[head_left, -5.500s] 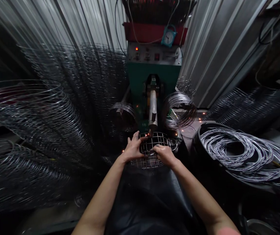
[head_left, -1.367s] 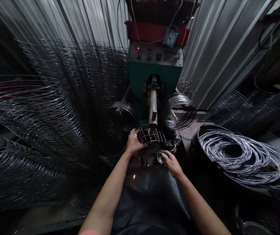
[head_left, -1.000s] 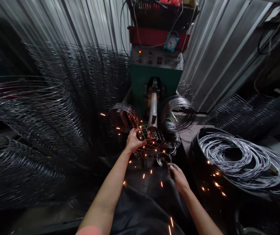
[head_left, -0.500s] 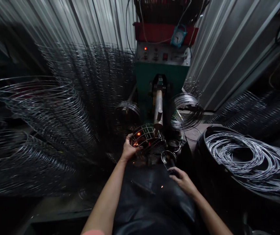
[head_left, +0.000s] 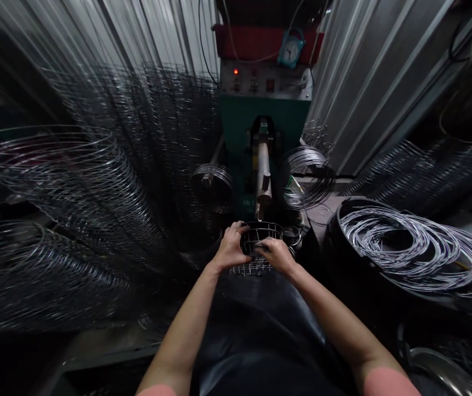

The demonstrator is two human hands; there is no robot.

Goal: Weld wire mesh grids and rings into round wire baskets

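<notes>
A round wire basket [head_left: 263, 230] is held low in front of the welding machine, just under its long metal arm [head_left: 263, 170]. My left hand [head_left: 231, 247] grips the left side of this basket, thumb toward me and fingers over the rim. On the right, my right hand [head_left: 276, 253] is closed in a pinch at the basket's near right part. Whatever sits between those fingertips is too small and dark to make out. Close behind the right hand lies a small metal ring [head_left: 291, 235].
Tall stacks of wire rings [head_left: 71, 170] crowd the left. A wire coil [head_left: 308, 176] hangs right of the machine [head_left: 236, 124], with another coil [head_left: 212, 184] on its left. At right, a black tub [head_left: 339, 236] holds loose wire hoops [head_left: 405, 242]. A dark apron [head_left: 261, 330] covers my lap.
My right hand has moved up and left from the small ring to the basket. The basket has shifted in my left hand, and the sparks and orange glow are gone.
</notes>
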